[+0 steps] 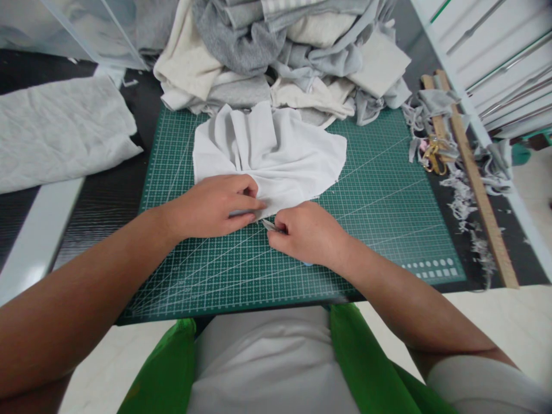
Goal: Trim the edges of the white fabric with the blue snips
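Observation:
A white piece of fabric (297, 144) lies in gathered folds on the green cutting mat (371, 213). My left hand (215, 204) is on its near left part, fingers bent and pinching the near edge. Close beside it, my right hand (308, 233) is closed around thread snips (271, 225), whose metal blades point left toward that edge. Most of the snips is hidden in my fist; a bit of blue shows below it. The blade tips are near my left fingertips, and I cannot tell whether they touch the fabric.
Behind the mat rises a heap of grey and cream fabric pieces (241, 52). Folded light grey cloth (64, 132) lies at left, before a clear plastic bin (99, 29). At right are gold-handled scissors (432, 155), a wooden strip (478, 184) and fabric scraps (459, 195).

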Demonstrator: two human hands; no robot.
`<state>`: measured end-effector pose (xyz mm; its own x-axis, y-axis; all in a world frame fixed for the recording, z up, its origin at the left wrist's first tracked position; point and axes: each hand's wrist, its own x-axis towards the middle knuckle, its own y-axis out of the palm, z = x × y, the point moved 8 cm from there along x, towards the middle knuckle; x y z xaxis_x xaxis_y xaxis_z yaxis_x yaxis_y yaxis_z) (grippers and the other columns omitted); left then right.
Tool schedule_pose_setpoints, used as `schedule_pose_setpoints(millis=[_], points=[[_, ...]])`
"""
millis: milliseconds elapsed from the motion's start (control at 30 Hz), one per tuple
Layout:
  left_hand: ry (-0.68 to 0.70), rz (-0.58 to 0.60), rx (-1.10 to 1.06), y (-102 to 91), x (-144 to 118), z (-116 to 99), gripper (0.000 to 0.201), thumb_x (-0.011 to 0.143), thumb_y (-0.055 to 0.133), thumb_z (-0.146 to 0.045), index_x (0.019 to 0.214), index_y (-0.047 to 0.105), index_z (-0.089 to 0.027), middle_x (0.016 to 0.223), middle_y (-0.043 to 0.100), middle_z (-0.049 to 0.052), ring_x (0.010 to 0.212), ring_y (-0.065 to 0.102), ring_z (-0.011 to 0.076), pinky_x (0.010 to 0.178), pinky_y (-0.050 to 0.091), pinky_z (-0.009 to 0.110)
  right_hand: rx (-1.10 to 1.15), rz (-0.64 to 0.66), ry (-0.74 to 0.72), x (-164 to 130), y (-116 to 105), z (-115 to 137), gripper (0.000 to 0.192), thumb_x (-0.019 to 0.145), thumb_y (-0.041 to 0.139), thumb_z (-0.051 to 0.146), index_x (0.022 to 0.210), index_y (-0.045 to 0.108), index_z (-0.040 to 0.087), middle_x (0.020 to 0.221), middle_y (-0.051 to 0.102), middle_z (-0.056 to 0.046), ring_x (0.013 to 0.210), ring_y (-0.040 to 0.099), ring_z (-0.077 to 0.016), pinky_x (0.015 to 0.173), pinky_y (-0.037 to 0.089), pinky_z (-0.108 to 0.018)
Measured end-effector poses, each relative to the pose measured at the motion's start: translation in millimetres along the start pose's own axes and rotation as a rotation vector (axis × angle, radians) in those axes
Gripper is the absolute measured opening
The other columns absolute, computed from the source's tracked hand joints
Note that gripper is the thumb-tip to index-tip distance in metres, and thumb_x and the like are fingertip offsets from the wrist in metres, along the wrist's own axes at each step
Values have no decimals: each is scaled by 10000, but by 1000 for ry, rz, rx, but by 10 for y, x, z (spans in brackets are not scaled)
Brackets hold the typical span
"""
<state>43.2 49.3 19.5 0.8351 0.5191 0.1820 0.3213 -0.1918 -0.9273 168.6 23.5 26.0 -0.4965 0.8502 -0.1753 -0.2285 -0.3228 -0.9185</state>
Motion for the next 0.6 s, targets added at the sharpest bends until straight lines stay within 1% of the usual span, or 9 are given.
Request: schedule_pose_setpoints(millis=[233,400,600], points=[[0,3,-2,-14,3,-11,262,1001,564,-320,1174,745,-239,1109,646,57,890,611,164,749,452,286,13,16,51,3,19,-46,278,849,596,338,626,688,200,572,620,-4,538,448,-127,572,286,-299],[18,-22,4,-22,4,-15,267,997,575,-328,1173,750,-228,1102,649,67,898,611,178,749,455,300,-7,0,34,16,4,-26,273,846,582,334,640,700,200,595,650,-22,552,466,-141,579,277,-313],[-16,11,-3,-12,14,0,268,999,559,-324,1173,747,-246,1098,656,61,905,613,174,750,453,294,-34,-11,14,21,10,-9,276,857,586,341,655,714,203,601,666,-25,558,486,-147,575,255,-322]])
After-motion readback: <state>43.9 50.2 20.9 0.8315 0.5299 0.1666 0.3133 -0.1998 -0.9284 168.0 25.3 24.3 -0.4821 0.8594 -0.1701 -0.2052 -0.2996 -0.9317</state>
